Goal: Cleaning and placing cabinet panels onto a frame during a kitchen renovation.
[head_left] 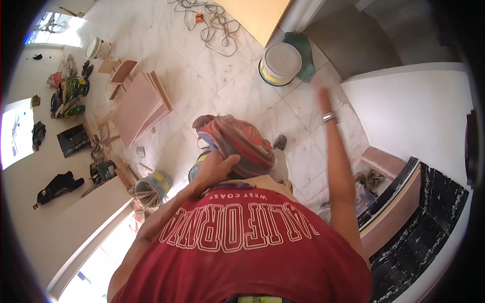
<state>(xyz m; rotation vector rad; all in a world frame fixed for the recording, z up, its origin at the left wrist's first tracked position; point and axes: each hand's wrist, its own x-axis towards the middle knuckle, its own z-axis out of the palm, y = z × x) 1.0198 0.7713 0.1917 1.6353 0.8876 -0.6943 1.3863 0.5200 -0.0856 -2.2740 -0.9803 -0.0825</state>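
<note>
My left hand (220,166) grips a red and grey cloth backpack or bag (240,139) low in front of my body. Out to the right, my right arm is extended and my right hand (324,98) is smeared by motion, so its fingers are unclear. Just beyond it stands a lidded bucket with a yellow band (280,63), beside a piece of green material (305,53) on the marble tile floor (212,86). Under the bag, another bucket (197,166) shows in part, and my shoe (279,142) is beside the bag.
Stacked boards (139,108), a tangled cable (214,35) and a yellowish sheet (252,15) lie ahead and left. Bags and tools (70,101) line the left side, near a bucket of offcuts (154,187). A white low wall (404,106) and black stone steps (429,212) bound the right.
</note>
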